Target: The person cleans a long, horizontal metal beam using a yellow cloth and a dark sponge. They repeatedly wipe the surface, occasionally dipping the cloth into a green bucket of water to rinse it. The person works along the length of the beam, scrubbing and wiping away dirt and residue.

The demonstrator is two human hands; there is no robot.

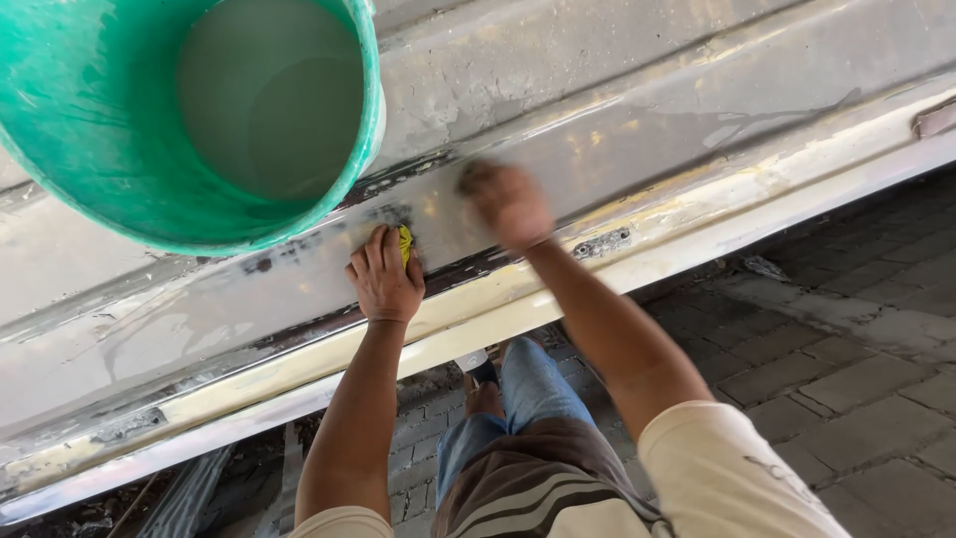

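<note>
— Knees and jeans sit closest to us, just below the worn panel.

— And our left hand?

— Fingers curled, pressing a yellow pad flat against the panel, just under the green bucket.

— Our right hand?

— Blurred, on the panel right of the bucket. We cannot tell how far it's closed or whether it holds anything.

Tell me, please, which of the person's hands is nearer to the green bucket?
Left. The left hand, holding a yellow pad, lies just below the green bucket's rim; the right hand is blurred, farther right.
</note>
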